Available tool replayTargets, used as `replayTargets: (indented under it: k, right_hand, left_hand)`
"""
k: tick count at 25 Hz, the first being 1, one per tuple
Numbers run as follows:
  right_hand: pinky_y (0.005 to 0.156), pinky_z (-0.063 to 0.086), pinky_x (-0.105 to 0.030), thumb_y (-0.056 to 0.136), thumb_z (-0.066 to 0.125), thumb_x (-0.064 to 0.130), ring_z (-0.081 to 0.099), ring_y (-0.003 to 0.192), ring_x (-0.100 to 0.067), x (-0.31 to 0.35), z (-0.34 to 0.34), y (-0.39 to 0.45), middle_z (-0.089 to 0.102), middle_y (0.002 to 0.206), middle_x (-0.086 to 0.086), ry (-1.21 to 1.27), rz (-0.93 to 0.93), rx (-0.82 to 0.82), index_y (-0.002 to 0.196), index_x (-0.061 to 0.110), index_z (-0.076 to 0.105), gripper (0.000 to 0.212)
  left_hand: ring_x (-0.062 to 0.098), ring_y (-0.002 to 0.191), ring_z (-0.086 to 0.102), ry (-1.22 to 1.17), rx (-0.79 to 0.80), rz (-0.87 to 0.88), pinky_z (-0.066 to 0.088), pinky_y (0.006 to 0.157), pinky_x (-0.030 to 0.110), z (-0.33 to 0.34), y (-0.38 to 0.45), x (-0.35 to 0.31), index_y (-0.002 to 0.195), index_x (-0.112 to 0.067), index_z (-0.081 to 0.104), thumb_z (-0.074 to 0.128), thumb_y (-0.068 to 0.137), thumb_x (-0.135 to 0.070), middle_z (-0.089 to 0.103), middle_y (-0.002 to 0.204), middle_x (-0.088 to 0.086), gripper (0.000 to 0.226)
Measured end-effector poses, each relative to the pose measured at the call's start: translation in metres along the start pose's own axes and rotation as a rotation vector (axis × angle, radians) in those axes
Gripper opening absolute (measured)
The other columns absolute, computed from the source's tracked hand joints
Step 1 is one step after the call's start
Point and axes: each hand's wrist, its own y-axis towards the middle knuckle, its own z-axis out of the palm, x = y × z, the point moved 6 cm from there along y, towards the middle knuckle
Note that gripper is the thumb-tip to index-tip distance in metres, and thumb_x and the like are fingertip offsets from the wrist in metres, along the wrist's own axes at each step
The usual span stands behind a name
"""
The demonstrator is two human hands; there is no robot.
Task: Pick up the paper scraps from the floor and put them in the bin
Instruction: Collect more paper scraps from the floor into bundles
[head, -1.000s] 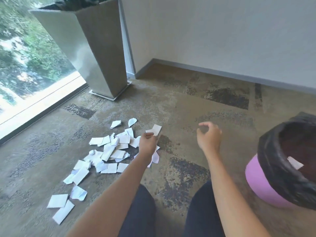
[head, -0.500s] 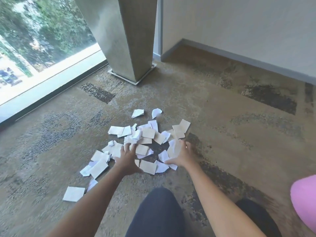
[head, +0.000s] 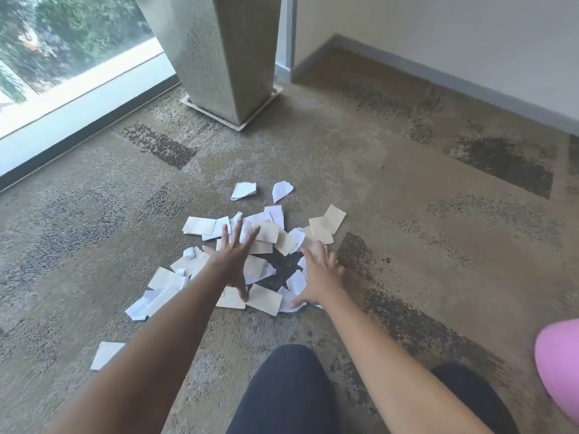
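Several white and cream paper scraps (head: 266, 233) lie in a loose pile on the patterned carpet in the middle of the view. My left hand (head: 233, 256) is spread flat with straight fingers over the left part of the pile. My right hand (head: 319, 275) is spread the same way over the pile's right edge. Neither hand holds a scrap. Two scraps (head: 283, 191) lie a little beyond the pile, and one single scrap (head: 106, 354) lies apart at the near left. Only a pink curve of the bin (head: 559, 368) shows at the right edge.
A tall grey planter (head: 219, 54) stands on a square base behind the pile, next to a floor-level window (head: 62, 57) on the left. A white wall with a grey skirting (head: 454, 86) runs across the back right. My dark-trousered knees (head: 282, 393) are at the bottom.
The view has turned left from the bin to the pile. Both hands have come down onto the scraps and their fingers have spread out flat; the left hand has reached further forward.
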Motion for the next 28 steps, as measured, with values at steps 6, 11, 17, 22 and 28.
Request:
replayTargets:
  k: [6,11,17,22,28]
  right_hand:
    - [0.093,0.039,-0.035,0.060,0.085,0.053,0.037,0.114,-0.028,0.008,0.009,-0.011,0.028,0.139,-0.001,0.130,-0.104,-0.167,0.133,0.026,0.040,0.091]
    - [0.078,0.044,-0.031,0.052,0.094,0.038,0.046,0.092,-0.021,0.009,0.009,-0.009,0.032,0.113,0.000,0.342,-0.072,-0.123,0.106,0.018,0.045,0.076]
    - [0.049,0.034,-0.018,0.076,0.083,0.021,0.052,0.074,-0.014,-0.013,0.003,-0.007,0.053,0.101,-0.001,0.406,-0.088,-0.050,0.113,0.019,0.044,0.053]
    - [0.069,0.048,-0.027,0.083,0.075,0.034,0.058,0.091,-0.017,-0.033,-0.002,-0.005,0.053,0.113,0.009,0.436,-0.106,0.090,0.114,0.037,0.042,0.045]
    - [0.088,0.043,-0.034,0.087,0.073,0.027,0.050,0.112,-0.019,-0.035,-0.059,0.017,0.044,0.137,-0.003,0.464,-0.146,0.099,0.139,0.024,0.024,0.072]
  left_hand:
    - [0.047,0.140,-0.029,-0.292,0.178,-0.060,-0.001,0.111,0.069,0.008,0.004,-0.015,0.150,-0.037,-0.019,0.095,0.031,-0.053,-0.027,0.158,0.017,0.166]
    - [0.036,0.134,0.021,-0.183,-0.048,-0.135,0.045,0.095,0.060,0.015,0.000,-0.028,0.134,-0.035,0.020,0.093,0.035,-0.053,0.020,0.144,0.009,0.125]
    - [0.025,0.119,0.034,-0.292,-0.094,-0.175,0.049,0.089,0.052,0.008,-0.005,-0.024,0.110,-0.021,0.050,0.094,0.047,-0.045,0.033,0.127,0.001,0.080]
    - [0.030,0.107,0.048,-0.439,-0.118,-0.116,0.048,0.088,0.042,0.009,-0.002,-0.023,0.112,-0.016,0.044,0.091,0.055,-0.022,0.045,0.116,0.010,0.074]
    - [0.028,0.097,0.051,-0.432,-0.097,-0.036,0.041,0.071,0.033,-0.009,-0.010,-0.020,0.119,-0.014,0.043,0.065,0.081,-0.009,0.057,0.107,0.012,0.044]
